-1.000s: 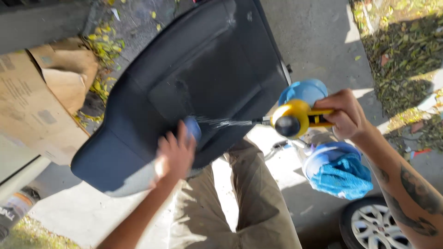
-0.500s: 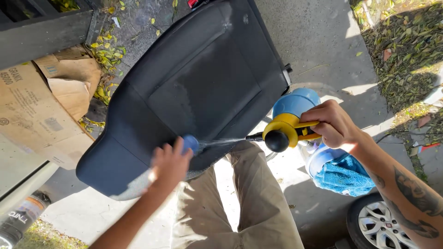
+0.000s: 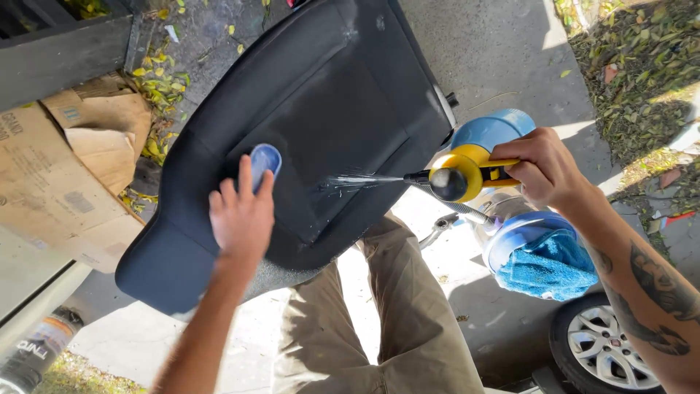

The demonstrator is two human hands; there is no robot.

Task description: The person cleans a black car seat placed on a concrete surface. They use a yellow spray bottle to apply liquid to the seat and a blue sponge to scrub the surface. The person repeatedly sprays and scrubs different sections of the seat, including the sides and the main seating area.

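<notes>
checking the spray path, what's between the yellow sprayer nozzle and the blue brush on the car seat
In the head view, only a thin water jet and bare wet fabric of the car seat lie between the yellow sprayer and the blue brush.

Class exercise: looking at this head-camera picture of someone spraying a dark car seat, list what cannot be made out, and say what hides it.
- Blue oval brush: its bristle side, hidden under the left hand.
- Yellow spray gun: its trigger, covered by the right hand.
- Blue bucket: its contents, hidden under the blue cloth.
- Black can and wheel: cut off by the frame edge.
</notes>
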